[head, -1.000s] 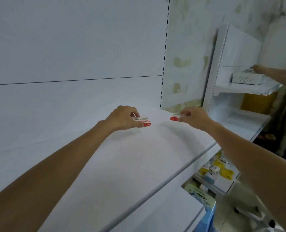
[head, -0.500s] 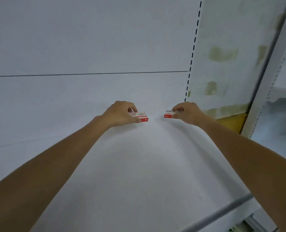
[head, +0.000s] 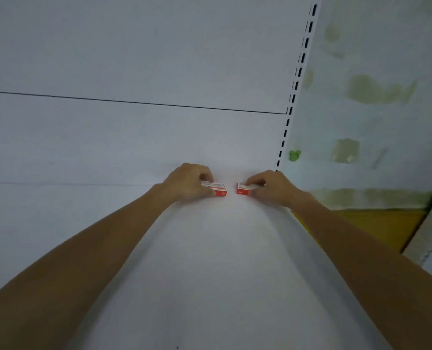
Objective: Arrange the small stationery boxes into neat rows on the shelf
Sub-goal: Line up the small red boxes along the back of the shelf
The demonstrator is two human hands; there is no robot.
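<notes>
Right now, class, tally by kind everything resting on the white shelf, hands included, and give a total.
Small red-and-white cardboard boxes: 2, the left box and the right box
Bare hands holding them: 2, the left hand and the right hand
Total: 4

left box [head: 219,189] beside right box [head: 242,190], on shelf [head: 222,274], near back panel [head: 134,137]

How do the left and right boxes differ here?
The left box lies farther from the slotted upright; the right box lies nearer it. More of the left box shows past the left hand than of the right box past the right hand. Both are red and white, flat on the shelf.
</notes>
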